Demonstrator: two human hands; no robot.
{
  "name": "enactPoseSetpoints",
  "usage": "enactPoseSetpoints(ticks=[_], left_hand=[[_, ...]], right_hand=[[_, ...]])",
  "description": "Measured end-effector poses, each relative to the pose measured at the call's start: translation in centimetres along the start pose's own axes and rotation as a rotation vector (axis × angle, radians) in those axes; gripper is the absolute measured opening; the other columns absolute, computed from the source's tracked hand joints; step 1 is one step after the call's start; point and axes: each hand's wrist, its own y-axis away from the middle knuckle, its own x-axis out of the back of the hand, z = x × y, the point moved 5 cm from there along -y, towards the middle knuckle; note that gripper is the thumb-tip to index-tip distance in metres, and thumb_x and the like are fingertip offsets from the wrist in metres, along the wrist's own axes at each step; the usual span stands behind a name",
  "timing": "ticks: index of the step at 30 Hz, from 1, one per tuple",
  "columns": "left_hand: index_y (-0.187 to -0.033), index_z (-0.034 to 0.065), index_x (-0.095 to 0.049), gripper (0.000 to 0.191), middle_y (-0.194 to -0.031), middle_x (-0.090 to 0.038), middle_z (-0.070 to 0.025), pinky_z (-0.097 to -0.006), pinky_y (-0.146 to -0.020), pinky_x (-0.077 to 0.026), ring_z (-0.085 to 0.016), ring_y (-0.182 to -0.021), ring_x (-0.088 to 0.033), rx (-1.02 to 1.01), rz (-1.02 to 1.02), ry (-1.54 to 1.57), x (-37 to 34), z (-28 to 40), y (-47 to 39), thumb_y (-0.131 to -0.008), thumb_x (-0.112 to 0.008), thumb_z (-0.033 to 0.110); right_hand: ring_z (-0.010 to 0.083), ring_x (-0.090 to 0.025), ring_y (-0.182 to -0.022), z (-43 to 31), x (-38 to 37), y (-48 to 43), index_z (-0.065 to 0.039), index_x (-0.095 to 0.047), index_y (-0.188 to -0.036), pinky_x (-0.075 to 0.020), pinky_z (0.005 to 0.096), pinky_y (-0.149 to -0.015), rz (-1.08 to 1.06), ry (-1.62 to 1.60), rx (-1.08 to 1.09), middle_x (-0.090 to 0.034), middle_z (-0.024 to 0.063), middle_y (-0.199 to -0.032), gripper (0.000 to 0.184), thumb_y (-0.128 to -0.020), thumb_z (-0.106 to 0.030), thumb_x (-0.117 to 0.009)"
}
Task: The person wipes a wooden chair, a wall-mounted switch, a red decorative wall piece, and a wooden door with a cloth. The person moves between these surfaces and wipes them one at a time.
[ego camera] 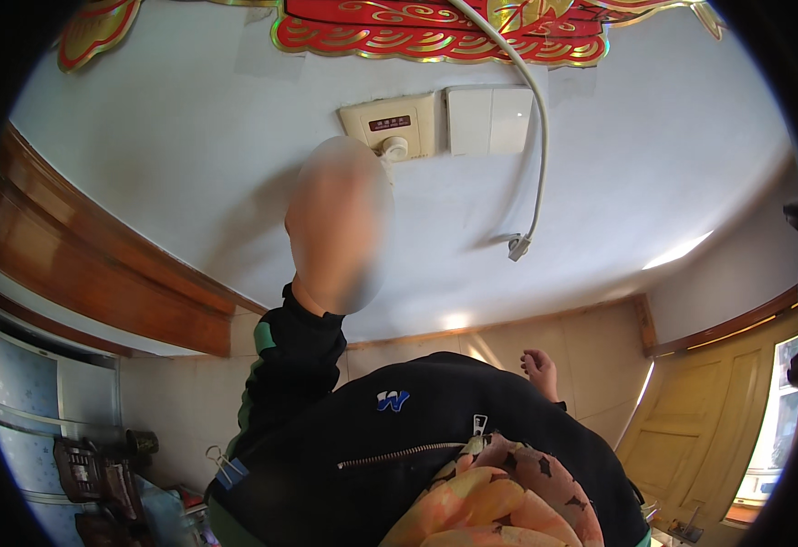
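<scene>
My left hand (337, 225) is raised against the wall, its fingertips beside the round knob (394, 148) of a cream dimmer-type wall plate (416, 113). A blurred oval covers most of this hand, so its grip is hidden. Something pale and small (387, 167) shows at the fingertips, just under the knob; what it is cannot be made out. My right hand (540, 372) hangs low by my right side, fingers loosely curled, with nothing visible in it.
Right of the plate sits a white double rocker switch (489, 121). A grey cable (542, 137) with a plug end (519, 247) dangles past it. Above are red-and-gold paper decorations (440, 34). Brown wood trim (112, 253) stands left, a yellow door (686, 417) right.
</scene>
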Motion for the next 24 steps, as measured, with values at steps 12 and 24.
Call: enactPoseSetpoints(ticks=[12,24], left_hand=[[-0.106,0.008,-0.07,0.034,-0.103,-0.065,-0.0088,-0.0379,-0.071,-0.05,-0.027,-0.081,-0.061,-0.188,0.209,0.055,2.2,3.1,-2.8,-0.072,-0.07,0.005],[-0.105,0.0091,-0.066,0.033,-0.098,-0.058,0.0005,-0.0339,-0.071,-0.041,-0.02,-0.083,-0.051,-0.366,-0.077,0.068,0.3,6.4,-4.8,-0.072,-0.065,0.006]], right_hand=[[0.0145,-0.068,-0.077,-0.4,-0.3,-0.9,0.002,-0.066,-0.107,-0.0532,0.0276,-0.069,-0.02,0.018,0.022,-0.072,0.0091,-0.09,0.021,-0.095,-0.014,-0.06],[0.0152,-0.067,-0.077,1.7,0.0,-0.4,0.002,-0.065,-0.107,-0.0532,0.028,-0.07,-0.018,-0.012,-0.036,-0.071,0.0094,-0.09,0.02,-0.095,-0.014,-0.06]])
